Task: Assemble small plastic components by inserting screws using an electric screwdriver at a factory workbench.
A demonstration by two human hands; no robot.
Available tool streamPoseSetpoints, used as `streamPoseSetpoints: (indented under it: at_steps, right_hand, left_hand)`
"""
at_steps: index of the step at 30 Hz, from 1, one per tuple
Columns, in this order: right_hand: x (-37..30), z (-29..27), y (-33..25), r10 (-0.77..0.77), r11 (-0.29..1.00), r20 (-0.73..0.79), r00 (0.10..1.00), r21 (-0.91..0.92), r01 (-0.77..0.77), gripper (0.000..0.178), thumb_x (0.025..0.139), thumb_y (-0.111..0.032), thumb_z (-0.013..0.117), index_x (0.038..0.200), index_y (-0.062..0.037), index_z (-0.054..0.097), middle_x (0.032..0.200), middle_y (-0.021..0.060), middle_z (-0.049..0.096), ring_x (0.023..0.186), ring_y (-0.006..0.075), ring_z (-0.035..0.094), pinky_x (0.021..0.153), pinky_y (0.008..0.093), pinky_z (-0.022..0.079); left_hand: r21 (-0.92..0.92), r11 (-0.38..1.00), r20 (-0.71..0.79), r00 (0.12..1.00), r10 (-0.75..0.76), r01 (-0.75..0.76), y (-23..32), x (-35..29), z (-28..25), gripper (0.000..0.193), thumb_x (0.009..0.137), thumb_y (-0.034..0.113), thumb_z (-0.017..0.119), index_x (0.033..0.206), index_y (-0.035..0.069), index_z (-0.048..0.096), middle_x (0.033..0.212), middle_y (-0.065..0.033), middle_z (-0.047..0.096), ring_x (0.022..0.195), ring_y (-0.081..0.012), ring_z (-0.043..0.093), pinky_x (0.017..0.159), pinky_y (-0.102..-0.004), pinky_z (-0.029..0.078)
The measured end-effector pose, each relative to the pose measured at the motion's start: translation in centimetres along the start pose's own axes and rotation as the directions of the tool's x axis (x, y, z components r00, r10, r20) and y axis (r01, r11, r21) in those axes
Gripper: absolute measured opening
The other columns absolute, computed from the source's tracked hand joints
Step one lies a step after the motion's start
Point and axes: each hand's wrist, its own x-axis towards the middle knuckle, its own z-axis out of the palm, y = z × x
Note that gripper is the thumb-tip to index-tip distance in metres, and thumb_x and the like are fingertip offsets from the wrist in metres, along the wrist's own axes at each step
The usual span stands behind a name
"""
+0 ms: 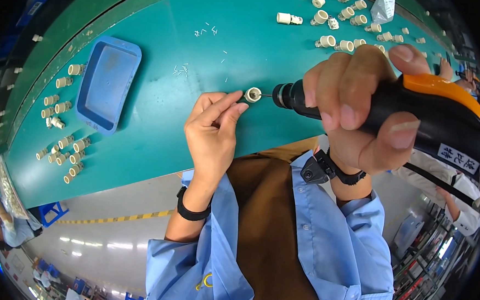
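My left hand [215,121] pinches a small cream lamp socket [252,94] between thumb and fingertips, its round open end facing up toward me. Wrapped around a black and orange electric screwdriver [440,115] is my right hand [364,94]. The thin bit points left and its tip reaches the socket's opening; whether it sits on a screw inside is too small to tell. Small silvery pins or screws [181,70] lie scattered on the green table beyond my left hand.
A blue plastic tray [130,83] rests on the green table [159,128] at the left, with several cream sockets [63,107] beside it. More sockets [326,41] stand at the far right, near a clear plastic bag [383,8]. Other people sit at the sides.
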Motion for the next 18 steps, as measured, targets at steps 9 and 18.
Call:
streamPoseSetpoints:
  at_steps: [9, 18]
  right_hand:
    - [0.5, 1.2, 0.5, 0.076, 0.996, -0.06, 0.995, -0.048, -0.079, 0.051, 0.092, -0.04, 0.052, 0.13, -0.0091, 0.038, 0.07, 0.0002, 0.048, 0.056, 0.0127, 0.047, 0.056, 0.0305, 0.04]
    - [1.2, 2.0, 1.4, 0.124, 0.99, -0.126, 0.984, -0.049, -0.131, 0.038, 0.089, -0.027, 0.058, 0.118, -0.007, 0.042, 0.062, 0.0017, 0.044, 0.05, 0.0126, 0.044, 0.05, 0.0293, 0.037]
  left_hand:
    - [0.161, 0.98, 0.02, 0.994, 0.112, -0.114, -0.3, 1.0, 1.6, 0.028, 0.067, 0.002, 0.08, 0.093, 0.001, 0.069, 0.08, -0.0047, 0.054, 0.059, -0.0124, 0.048, 0.048, -0.0262, 0.038]
    - [0.217, 0.966, 0.011, 0.99, 0.142, -0.141, -0.2, 0.7, 1.7, 0.025, 0.068, 0.004, 0.08, 0.09, 0.0, 0.068, 0.081, -0.0063, 0.054, 0.062, -0.017, 0.053, 0.049, -0.0296, 0.041]
